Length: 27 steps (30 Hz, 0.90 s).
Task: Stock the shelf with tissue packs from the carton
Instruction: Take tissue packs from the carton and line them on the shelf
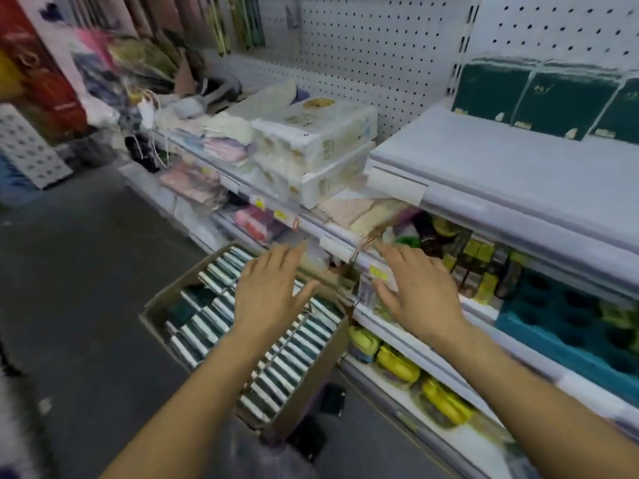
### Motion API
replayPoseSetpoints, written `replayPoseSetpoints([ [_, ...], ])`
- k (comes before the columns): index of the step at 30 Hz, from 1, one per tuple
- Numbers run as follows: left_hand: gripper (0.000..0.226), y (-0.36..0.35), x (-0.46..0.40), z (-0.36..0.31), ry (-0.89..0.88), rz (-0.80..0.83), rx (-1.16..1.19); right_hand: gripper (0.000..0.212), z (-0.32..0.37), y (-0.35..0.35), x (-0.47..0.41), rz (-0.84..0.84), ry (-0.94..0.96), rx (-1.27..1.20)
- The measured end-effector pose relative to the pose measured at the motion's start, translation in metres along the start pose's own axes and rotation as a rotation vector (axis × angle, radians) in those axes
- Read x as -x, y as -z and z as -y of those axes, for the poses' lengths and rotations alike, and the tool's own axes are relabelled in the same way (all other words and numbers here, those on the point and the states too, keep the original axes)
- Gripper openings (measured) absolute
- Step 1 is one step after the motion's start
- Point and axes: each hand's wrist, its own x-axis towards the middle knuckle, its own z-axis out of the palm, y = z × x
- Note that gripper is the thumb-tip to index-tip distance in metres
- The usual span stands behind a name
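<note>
Two empty hands over a full carton

Head view, the only one I have. Both of my hands hang in the air with fingers spread and relaxed, holding nothing. My left hand point(268, 292) is above the carton point(307, 382), which stands on the floor against the foot of the shelving. My right hand point(420, 288) is further right, in front of the lower shelf edges and their price-tag rails rather than over the box.

Inside the carton the tissue packs point(207, 326) stand on edge in tight rows, dark green with pale ends; it looks nearly full, so I judge the job barely begun. Three matching dark green packs point(539, 98) already stand at the back of the upper shelf point(484, 160), with a wide bare stretch in front of them. That seems the place to fill.

Risks as I see them: the packs are wedged close, so pulling one may drag its neighbours up or tip them out. The right hand is near hanging goods and tag rails on the lower shelves, and a careless reach across could snag them. White bundles point(318, 146) stacked just left of the bare shelf could be knocked on the lift. The frame is blurred, so finer detail escapes me.
</note>
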Motion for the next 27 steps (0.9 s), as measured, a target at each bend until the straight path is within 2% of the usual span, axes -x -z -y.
replayPoseSetpoints([
  [9,0.061,-0.070,0.057,0.108,0.300,0.329,0.031,0.043,0.055,-0.111,-0.025,0.337,0.022,-0.169],
  [15,0.059,-0.135,0.042,0.161,0.385,0.544,0.106,0.044,0.076,-0.189,-0.053,0.547,0.012,-0.154],
  [20,0.056,-0.190,0.004,0.183,0.327,0.608,0.119,0.039,0.069,-0.248,-0.073,0.651,-0.069,-0.093],
  [27,0.063,-0.269,-0.061,0.163,0.056,0.551,0.115,0.059,0.047,-0.306,-0.074,0.728,-0.174,0.036],
])
